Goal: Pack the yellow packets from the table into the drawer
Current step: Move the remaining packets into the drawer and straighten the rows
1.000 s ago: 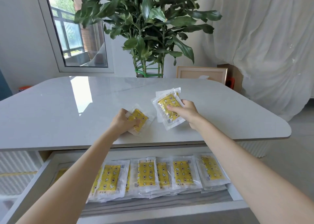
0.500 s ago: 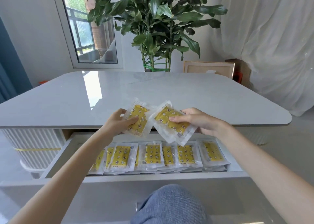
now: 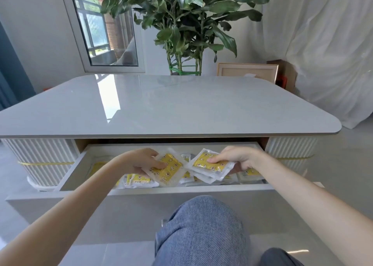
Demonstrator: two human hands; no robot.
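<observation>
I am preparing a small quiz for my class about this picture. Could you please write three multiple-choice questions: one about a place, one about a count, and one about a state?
1. Where are the held packets?
A. on the table top
B. over the drawer
C. on the floor

2. How many hands hold packets?
A. none
B. one
C. two

3. What is the state of the drawer?
A. pulled open
B. pushed shut
C. lifted out onto the table

Answers:
1 B: both hands hold them above the row of packets lying in the drawer.
2 C: the left hand grips a yellow packet, and the right hand pinches a small stack.
3 A: its inside shows, with packets lying in it.
</observation>
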